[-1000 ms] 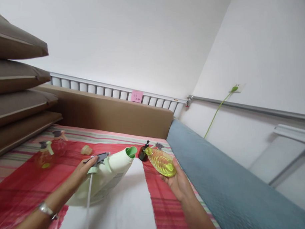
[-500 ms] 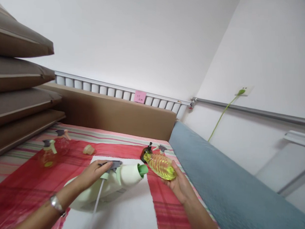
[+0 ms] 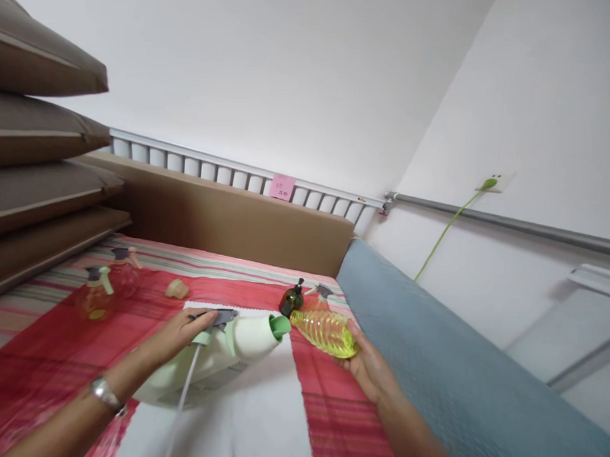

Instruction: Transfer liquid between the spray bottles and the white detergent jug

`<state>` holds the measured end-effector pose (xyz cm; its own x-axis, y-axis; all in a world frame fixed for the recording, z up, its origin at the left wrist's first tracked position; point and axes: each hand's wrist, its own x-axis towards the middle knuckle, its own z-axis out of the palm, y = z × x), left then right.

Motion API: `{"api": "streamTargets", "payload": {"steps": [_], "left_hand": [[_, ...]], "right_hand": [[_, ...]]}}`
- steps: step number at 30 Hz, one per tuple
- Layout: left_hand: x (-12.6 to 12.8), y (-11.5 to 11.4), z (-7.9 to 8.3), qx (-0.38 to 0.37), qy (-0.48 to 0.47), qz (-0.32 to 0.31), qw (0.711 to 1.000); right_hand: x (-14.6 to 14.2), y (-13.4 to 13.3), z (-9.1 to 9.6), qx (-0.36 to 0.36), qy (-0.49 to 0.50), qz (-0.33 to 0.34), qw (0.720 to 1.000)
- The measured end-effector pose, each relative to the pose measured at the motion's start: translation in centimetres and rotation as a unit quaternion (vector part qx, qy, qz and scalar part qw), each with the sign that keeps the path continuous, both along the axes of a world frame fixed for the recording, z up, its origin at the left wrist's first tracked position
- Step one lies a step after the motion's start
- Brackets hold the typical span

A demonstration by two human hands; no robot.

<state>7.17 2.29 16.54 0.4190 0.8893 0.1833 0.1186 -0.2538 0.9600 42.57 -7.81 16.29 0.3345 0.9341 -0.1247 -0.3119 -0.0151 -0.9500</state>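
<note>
My left hand (image 3: 189,328) is closed around a grey and pale green spray trigger head (image 3: 216,319), whose long white dip tube (image 3: 185,384) hangs down. Behind it, a large pale green jug (image 3: 246,340) lies tilted, its green spout (image 3: 280,327) pointing right. My right hand (image 3: 367,364) grips the base of a ribbed yellow bottle (image 3: 326,330), held nearly sideways with its neck toward the spout, apart from it. Whether liquid is inside the yellow bottle I cannot tell. A white cloth (image 3: 273,414) lies under the jug.
A dark pump bottle (image 3: 291,299) and another spray bottle (image 3: 322,296) stand behind the yellow bottle. Two spray bottles, one orange (image 3: 96,298) and one pink (image 3: 125,272), stand at left near a beige cap (image 3: 177,289). Brown cushions (image 3: 43,126) are stacked at left; a blue padded side (image 3: 431,346) borders the right.
The yellow bottle has tipped slightly, and its neck is a bit lower and further left. My left hand and the trigger head have shifted slightly left in view. Both grips are unchanged.
</note>
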Motion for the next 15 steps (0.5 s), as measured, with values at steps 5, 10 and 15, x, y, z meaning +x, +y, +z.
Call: {"api": "streamTargets", "payload": {"steps": [5, 10, 15], "left_hand": [[-0.1, -0.2, 0.4, 0.013, 0.044, -0.011, 0.999], [-0.2, -0.2, 0.7, 0.020, 0.073, -0.034, 0.997], [-0.2, -0.3, 0.8, 0.036, 0.083, -0.036, 0.995]], "right_hand": [[-0.7, 0.1, 0.5, 0.007, -0.046, 0.001, 0.999], [-0.9, 0.1, 1.1, 0.007, -0.092, -0.019, 0.996], [-0.9, 0.1, 1.4, 0.005, -0.117, -0.026, 0.993]]}}
